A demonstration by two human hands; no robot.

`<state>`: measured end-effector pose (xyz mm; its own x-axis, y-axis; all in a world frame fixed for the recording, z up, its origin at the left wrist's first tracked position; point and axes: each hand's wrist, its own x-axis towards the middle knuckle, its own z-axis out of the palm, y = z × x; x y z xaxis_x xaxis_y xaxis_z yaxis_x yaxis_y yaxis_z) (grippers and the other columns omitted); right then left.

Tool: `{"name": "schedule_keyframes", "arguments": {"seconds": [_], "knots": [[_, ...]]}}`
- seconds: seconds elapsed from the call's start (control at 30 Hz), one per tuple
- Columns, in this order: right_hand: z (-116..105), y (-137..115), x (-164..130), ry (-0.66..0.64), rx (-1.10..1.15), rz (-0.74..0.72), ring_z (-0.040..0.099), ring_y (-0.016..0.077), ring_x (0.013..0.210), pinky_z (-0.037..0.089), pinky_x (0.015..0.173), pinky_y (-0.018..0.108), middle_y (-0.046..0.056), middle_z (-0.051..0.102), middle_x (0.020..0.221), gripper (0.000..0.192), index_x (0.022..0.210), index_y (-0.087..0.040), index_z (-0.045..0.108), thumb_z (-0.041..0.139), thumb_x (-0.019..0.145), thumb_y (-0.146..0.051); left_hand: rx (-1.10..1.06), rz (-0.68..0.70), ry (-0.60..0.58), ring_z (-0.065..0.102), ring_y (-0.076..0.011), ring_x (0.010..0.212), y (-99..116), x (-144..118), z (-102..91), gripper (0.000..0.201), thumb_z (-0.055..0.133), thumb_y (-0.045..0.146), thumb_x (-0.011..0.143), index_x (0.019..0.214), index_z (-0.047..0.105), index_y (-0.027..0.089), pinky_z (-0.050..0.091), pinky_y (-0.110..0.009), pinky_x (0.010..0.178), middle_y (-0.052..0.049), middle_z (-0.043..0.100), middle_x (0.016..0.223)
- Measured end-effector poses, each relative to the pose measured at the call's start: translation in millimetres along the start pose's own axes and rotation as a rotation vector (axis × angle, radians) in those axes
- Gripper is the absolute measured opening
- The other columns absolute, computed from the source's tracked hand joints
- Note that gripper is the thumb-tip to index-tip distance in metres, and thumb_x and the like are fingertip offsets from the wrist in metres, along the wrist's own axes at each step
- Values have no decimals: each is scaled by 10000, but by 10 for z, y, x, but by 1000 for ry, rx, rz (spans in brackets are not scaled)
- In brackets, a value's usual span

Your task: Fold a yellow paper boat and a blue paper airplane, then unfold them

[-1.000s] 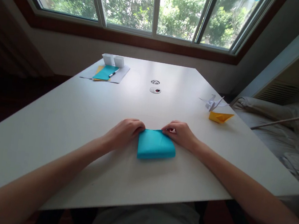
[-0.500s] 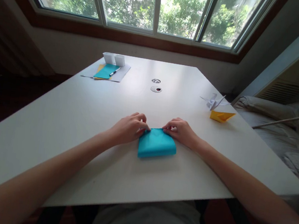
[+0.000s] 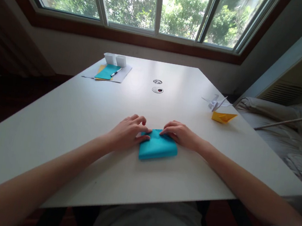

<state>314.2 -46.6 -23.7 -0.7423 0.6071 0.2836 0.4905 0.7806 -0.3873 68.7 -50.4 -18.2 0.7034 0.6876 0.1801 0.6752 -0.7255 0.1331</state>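
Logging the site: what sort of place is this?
Probably a room in a home, though an office is possible: a white table stands before a wide window, with what looks like bedding at the right.

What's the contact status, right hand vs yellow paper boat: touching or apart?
Apart. The head view shows white tabletop between the right hand and the yellow paper boat; that hand is at the blue folded paper instead.

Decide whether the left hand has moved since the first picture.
Yes, slightly: judged against the near disc, the left hand has reached rightward, its fingertips now farther over the blue paper.
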Motion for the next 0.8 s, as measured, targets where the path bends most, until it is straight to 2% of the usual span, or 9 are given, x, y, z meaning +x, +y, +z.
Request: {"name": "schedule_keyframes", "arguments": {"seconds": [0.3,0.53,0.67,0.8], "knots": [[-114,-74,-47,-113,-103,10,589,169,914,390,825,300,68,657,1011,261,1030,-204,653,479,877,-324,18,-9,-60,479,-244,978,-12,-58,-21,418,456,535,813,1160,576,335,394,-402,842,-74,516,1072],[-64,-271,138,-113,-386,142,598,164,730,332,722,302,52,664,769,389,776,-167,670,459,855,-484,46,-43,-9,488,-245,948,87,-10,-4,401,455,558,797,1048,640,305,405,-388,790,-73,521,1017],[-18,-317,115,-92,-430,170,598,184,769,324,722,302,56,657,780,420,821,-165,661,498,802,-552,76,-72,23,490,-247,933,186,23,7,453,454,611,771,958,665,257,402,-381,765,-78,527,991],[-55,-349,28,-120,-404,178,598,205,806,334,734,311,55,661,831,488,901,-185,661,535,730,-624,89,-81,4,484,-264,950,238,7,-20,586,491,713,667,989,650,249,396,-396,780,-85,526,1023]]}}
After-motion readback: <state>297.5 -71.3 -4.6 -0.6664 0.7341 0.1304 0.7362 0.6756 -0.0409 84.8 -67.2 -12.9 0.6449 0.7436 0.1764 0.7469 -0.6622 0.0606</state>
